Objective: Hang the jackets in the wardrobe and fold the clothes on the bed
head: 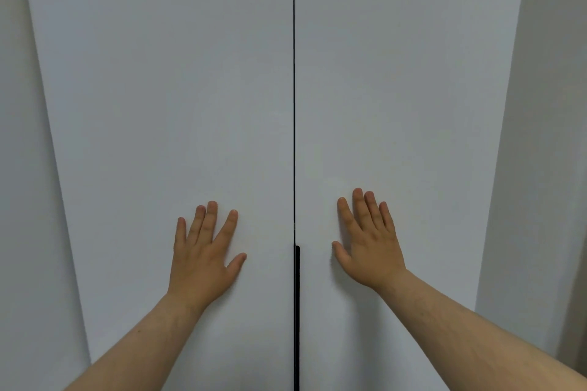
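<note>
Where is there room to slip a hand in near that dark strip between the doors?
Bare panel of the left door and right door flanks the dark strip, between the left hand and right hand, both flat on them. Above the hands both doors are bare. Nowhere crowded.

A home bedroom: plain white wardrobe doors (190,89) between walls (546,105).

The left wardrobe door (158,89) and right wardrobe door (397,89) meet along a seam (294,105) from 12 to 6 o'clock. The left grip (203,260) lies flat on the left one at 7 o'clock and the right grip (370,247) on the right one at 5, with the handle strip (297,311) between them.
</note>
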Demonstrator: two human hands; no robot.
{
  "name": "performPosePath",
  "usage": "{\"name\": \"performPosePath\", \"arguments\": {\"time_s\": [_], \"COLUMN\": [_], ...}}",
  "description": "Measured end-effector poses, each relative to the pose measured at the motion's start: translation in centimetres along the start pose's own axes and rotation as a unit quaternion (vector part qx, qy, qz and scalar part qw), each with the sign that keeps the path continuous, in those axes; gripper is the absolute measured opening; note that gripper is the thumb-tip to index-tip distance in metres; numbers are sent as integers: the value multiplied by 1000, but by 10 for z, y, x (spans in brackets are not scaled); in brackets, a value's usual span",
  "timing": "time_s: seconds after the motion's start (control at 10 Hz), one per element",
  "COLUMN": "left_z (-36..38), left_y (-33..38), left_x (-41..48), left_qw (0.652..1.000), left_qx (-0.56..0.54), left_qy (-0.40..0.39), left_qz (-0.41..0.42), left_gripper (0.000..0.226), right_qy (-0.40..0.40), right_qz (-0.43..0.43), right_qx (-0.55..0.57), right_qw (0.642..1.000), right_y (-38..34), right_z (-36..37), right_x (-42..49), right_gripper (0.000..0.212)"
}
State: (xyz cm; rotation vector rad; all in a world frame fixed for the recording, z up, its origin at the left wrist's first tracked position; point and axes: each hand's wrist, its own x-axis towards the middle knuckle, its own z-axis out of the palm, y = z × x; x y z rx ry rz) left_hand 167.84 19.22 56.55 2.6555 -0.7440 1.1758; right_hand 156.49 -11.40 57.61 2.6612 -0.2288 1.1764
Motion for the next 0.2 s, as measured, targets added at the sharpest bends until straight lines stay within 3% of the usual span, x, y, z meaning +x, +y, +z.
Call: {"name": "performPosePath", "arguments": {"time_s": [0.1,0.2], "left_z": [-19,-51], "left_y": [6,14], "left_x": [-1,9], "left_qw": [998,988], "left_qx": [-23,-113], "left_qy": [-45,-75], "left_qz": [-22,-68], "left_gripper": [76,64], "right_qy": [-42,-69], "right_qz": [12,20], "right_qx": [19,78], "right_qw": [999,994], "right_y": [-6,-7], "right_z": [-16,-46], "right_x": [-2,1], "right_gripper": [82,56]}}
